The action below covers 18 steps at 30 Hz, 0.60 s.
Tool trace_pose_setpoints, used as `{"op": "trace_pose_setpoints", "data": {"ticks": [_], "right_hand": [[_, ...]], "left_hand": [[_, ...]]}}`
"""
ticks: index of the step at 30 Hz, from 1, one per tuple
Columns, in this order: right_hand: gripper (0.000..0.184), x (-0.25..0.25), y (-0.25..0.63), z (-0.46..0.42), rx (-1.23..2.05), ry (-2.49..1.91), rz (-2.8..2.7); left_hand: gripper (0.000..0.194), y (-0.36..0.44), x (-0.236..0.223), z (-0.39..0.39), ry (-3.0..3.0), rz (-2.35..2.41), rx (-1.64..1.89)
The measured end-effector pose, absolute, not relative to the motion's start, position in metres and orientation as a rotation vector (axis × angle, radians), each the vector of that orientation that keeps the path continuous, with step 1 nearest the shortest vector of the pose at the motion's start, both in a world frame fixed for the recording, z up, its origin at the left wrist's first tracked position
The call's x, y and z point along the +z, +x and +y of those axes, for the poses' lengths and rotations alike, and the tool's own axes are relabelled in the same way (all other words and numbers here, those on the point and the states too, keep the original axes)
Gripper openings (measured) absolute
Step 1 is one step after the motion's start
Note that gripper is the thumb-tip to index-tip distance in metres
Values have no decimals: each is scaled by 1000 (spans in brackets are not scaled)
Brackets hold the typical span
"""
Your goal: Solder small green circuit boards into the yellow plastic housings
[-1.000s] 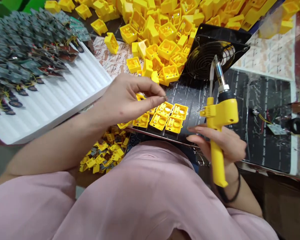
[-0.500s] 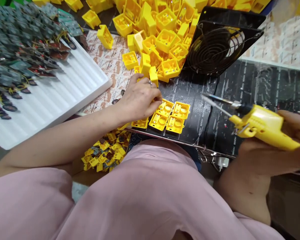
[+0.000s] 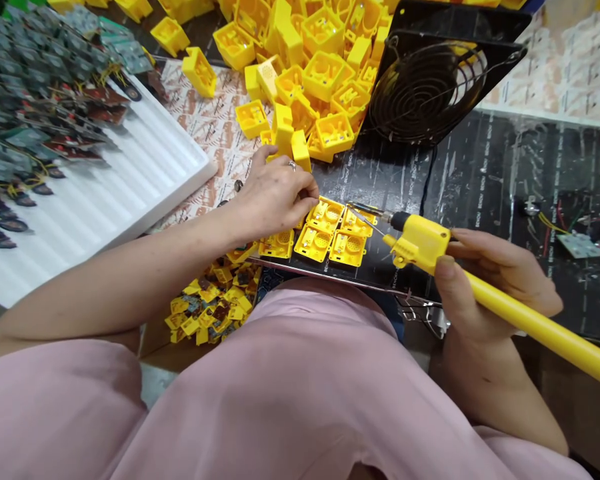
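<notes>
Several open yellow plastic housings (image 3: 330, 233) lie in a tight block on the black bench mat (image 3: 505, 200). My left hand (image 3: 275, 197) rests on the block's left side, fingers curled and pressed against a housing, a ring on one finger. My right hand (image 3: 485, 280) is wrapped round the handle of a yellow soldering iron (image 3: 430, 241). Its metal tip (image 3: 363, 212) points left and sits over the right-hand housings of the block.
A big heap of loose yellow housings (image 3: 320, 67) covers the back of the bench. A black fan with a wire grille (image 3: 425, 93) leans behind the mat. A white ribbed tray (image 3: 130, 180) at left holds many circuit boards (image 3: 35, 100). Yellow parts (image 3: 210, 313) lie below the bench edge.
The soldering iron swung from upright to level, and its tip came left and down onto the block of housings. My left hand dropped onto the block and closed on it.
</notes>
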State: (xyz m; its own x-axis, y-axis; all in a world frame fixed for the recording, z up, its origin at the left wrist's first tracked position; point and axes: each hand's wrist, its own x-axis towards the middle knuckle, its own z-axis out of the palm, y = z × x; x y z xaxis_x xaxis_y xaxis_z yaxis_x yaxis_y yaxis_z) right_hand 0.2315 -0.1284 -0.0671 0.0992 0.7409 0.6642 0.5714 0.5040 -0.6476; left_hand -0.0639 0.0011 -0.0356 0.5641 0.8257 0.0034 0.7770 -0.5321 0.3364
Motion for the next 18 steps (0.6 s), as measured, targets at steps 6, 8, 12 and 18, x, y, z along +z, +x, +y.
{"op": "trace_pose_setpoints", "data": {"ticks": [6, 8, 12, 18], "right_hand": [[45, -65, 220, -130, 195, -1129, -1630], [44, -64, 218, -128, 189, -1098, -1658], [44, -67, 218, -124, 199, -1086, -1651], [50, -70, 220, -127, 169, -1072, -1635]], "left_hand": [[30, -57, -31, 0, 2583, 1368, 68], [31, -57, -28, 0, 2617, 1374, 22], [34, -57, -25, -2, 2668, 1365, 24], [32, -59, -23, -6, 2662, 1375, 38]]}}
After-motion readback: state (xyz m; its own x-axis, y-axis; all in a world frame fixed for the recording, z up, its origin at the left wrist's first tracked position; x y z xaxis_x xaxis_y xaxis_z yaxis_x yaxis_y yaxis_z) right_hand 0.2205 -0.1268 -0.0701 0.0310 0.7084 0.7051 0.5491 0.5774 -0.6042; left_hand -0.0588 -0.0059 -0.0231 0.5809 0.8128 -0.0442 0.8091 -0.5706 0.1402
